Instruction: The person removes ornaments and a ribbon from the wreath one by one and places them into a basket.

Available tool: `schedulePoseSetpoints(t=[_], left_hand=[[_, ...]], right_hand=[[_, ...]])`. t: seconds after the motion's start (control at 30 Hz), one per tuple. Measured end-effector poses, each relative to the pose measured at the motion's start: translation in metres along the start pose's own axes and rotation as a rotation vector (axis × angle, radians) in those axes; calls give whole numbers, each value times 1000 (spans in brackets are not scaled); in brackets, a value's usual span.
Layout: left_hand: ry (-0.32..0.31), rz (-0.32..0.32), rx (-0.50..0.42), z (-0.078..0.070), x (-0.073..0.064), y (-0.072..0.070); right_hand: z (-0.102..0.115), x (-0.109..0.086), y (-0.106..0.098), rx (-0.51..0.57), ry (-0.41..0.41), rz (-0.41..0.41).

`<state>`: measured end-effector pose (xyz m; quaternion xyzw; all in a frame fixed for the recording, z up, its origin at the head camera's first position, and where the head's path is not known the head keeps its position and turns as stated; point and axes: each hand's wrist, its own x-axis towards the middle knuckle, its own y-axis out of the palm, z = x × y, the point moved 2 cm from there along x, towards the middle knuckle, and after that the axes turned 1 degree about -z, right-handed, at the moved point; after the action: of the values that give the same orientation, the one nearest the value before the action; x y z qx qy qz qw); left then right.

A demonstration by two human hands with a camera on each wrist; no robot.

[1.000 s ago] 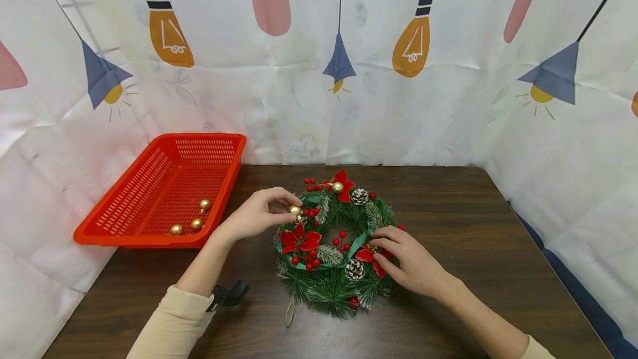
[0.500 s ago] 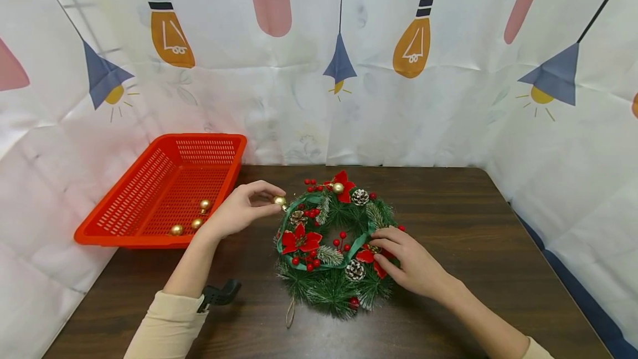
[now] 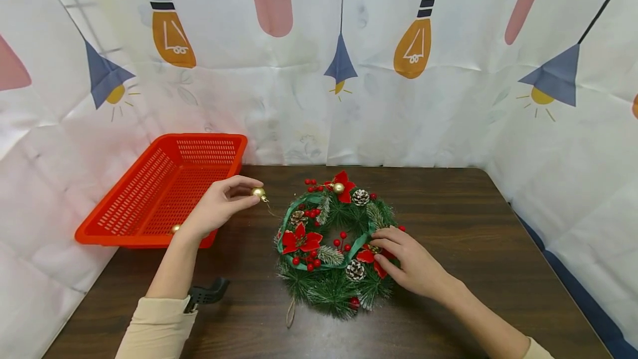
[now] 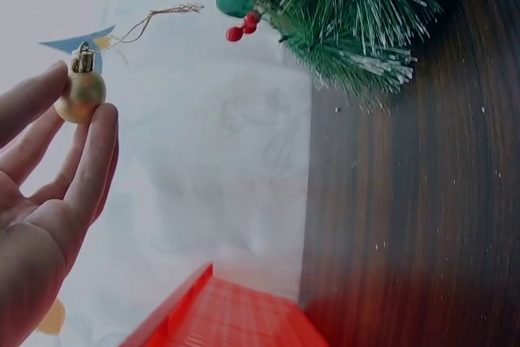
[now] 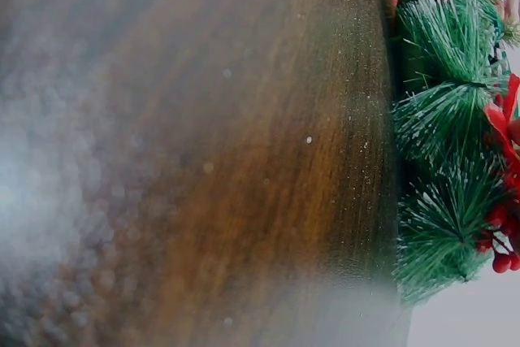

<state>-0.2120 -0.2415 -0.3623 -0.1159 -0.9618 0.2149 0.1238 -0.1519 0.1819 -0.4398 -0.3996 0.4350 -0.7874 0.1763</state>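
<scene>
My left hand (image 3: 219, 204) pinches a small gold Christmas bauble (image 3: 258, 193) between thumb and fingertips, up off the table. A thin gold string loop (image 4: 154, 15) trails from the bauble's cap in the left wrist view. In the head view, the green Christmas wreath (image 3: 335, 287) lies right of that hand, dressed with red poinsettias (image 3: 301, 239), berries, pine cones (image 3: 355, 270) and a green ribbon (image 3: 356, 245). Another gold bauble (image 3: 338, 188) sits at its top. My right hand (image 3: 411, 259) rests on the wreath's right side, relaxed fingers and thumb spread about a poinsettia there.
At the back left stands a red plastic basket (image 3: 161, 140), partly covered by the left forearm; a gold bauble (image 3: 176, 228) shows inside. A twine loop (image 3: 291, 313) sticks out from the wreath's lower edge. A printed white curtain (image 3: 289, 104) borders the dark wooden table (image 3: 448, 198).
My left hand has drawn the bauble off the wreath's left side, leftward and slightly up toward the basket, baring a pine cone and ribbon. My right hand has kept its place.
</scene>
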Motion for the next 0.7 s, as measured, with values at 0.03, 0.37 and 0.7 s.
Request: schedulePoseSetpoints(t=[0.03,0.37,0.7], left_hand=[[-5,-8,6,1,-1,-2],[-56,-100,19,10,-9,-17],[-84,-171,56,24,-19,-39]], right_hand=[[0,0,0,-2,0,1],[1,-1,0,-14,-2,-4],[1,-1,0,-11,-2,-6]])
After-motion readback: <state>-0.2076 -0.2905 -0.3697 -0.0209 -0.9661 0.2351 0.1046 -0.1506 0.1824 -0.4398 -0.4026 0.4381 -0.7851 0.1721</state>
